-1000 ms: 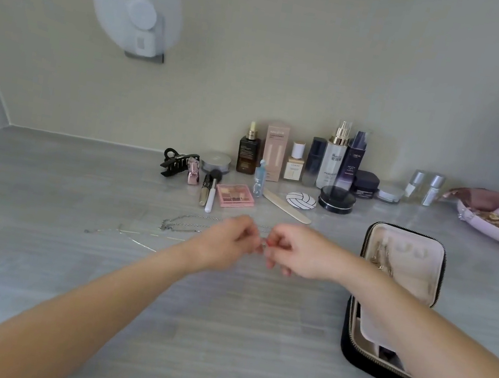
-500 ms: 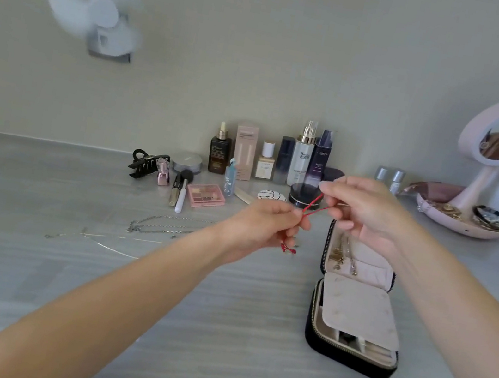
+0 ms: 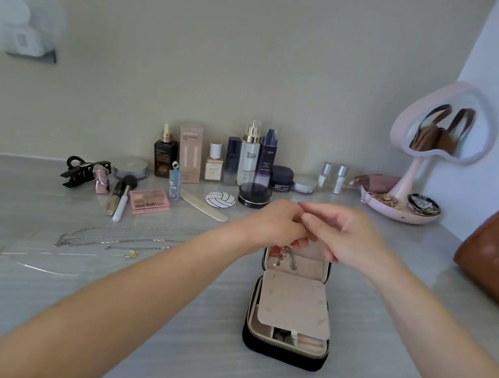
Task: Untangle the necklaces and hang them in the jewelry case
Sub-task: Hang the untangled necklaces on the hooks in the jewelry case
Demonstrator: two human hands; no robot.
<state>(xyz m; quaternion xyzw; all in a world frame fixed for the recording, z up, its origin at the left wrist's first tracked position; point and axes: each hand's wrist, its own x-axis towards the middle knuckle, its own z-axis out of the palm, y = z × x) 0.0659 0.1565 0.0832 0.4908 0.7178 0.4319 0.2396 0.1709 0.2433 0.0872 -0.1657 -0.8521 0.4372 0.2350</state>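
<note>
Grey tabletop [image 3: 19,315], black jewelry case [image 3: 280,354], beige wall [image 3: 232,52]

- Soft, even, fairly bright light; shadows on the counter [image 3: 22,298] faint
- wall fan [image 3: 16,11] smeared by blur
- wide-angle bending at edges; forearms stretched
- mild softness overall

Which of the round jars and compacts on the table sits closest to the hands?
The black round compact, set forward of the bottle row just beyond the left hand; the purple jar, white jar and grey compact lie farther off.
</note>
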